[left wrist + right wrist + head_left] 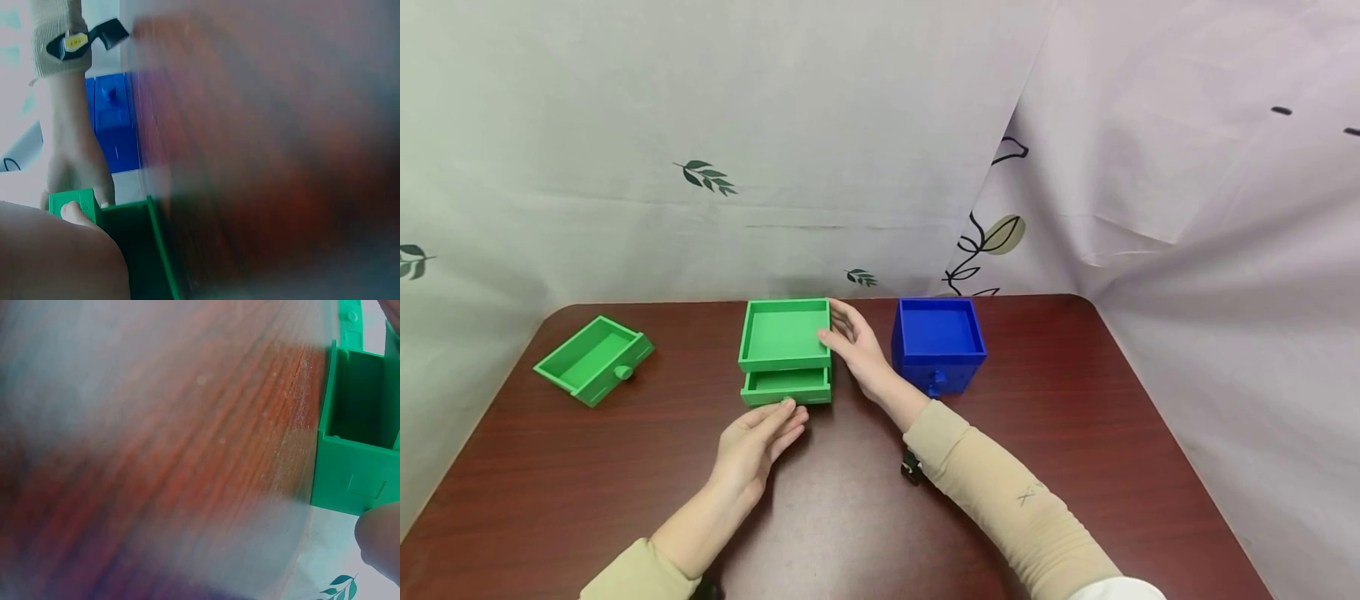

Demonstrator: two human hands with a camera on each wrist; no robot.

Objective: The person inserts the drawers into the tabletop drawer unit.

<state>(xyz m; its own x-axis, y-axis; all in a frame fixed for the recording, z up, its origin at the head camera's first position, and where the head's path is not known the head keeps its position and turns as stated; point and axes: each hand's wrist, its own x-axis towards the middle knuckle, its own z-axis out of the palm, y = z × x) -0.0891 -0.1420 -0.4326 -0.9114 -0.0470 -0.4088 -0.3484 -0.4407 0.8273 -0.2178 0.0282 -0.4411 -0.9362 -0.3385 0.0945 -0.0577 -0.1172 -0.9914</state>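
A green cabinet [786, 333] with a shallow tray-like top stands at the table's back middle. From its front a green drawer [786, 390] sticks partway out, with nothing seen inside. My left hand [752, 450] pinches the drawer at its front middle, thumb uppermost; the fingertips hide most of the knob. My right hand [861, 350] grips the cabinet's right side, thumb on the top rim and fingers toward the back corner. In the left wrist view, the right hand [78, 162] appears beyond the green parts. A fingertip [381, 544] lies against green plastic in the right wrist view.
A loose green drawer [591, 358] with a round knob lies at an angle on the left of the brown table [1037, 483]. To the right stands a blue cabinet [940, 342] with knobs on its front. A pale patterned cloth [850, 150] hangs behind.
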